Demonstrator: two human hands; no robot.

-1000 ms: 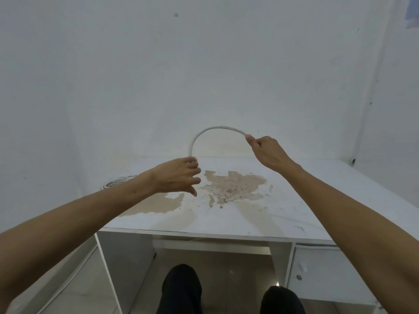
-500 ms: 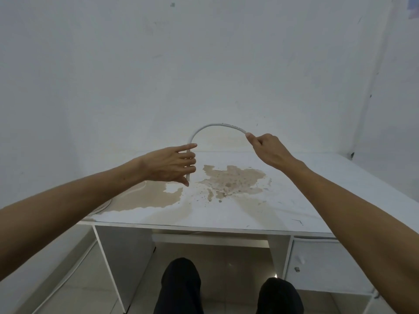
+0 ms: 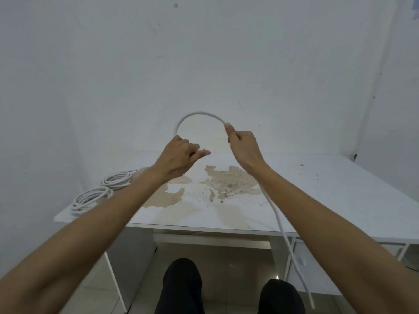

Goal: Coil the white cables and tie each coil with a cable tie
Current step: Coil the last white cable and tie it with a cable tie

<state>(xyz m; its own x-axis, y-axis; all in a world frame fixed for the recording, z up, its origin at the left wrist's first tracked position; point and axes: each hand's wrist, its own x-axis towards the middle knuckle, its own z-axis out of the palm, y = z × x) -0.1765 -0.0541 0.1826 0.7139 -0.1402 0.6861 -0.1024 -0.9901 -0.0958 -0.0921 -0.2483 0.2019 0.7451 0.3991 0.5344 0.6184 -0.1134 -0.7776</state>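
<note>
A white cable (image 3: 199, 113) arches above the table between my two hands. My right hand (image 3: 243, 145) pinches one side of the arch between thumb and curled fingers. Below that hand, the cable's long tail (image 3: 280, 223) runs down past my right forearm, over the table's front edge and toward the floor. My left hand (image 3: 179, 155) is at the arch's other foot, fingers curled round the cable there, which vanishes behind the hand. Two coiled white cables (image 3: 116, 179) (image 3: 90, 198) lie on the table's left side. I see no cable tie.
The white table (image 3: 328, 196) has a large brown patch of peeled surface (image 3: 226, 180) in its middle. White walls close it in at the back and both sides. A drawer unit (image 3: 317, 268) sits under the right side. My knees (image 3: 181, 288) are below the front edge.
My left hand has risen and curled its fingers round the cable's left foot. The right hand keeps its pinch. The view has shifted, showing the two coils and the hanging tail.
</note>
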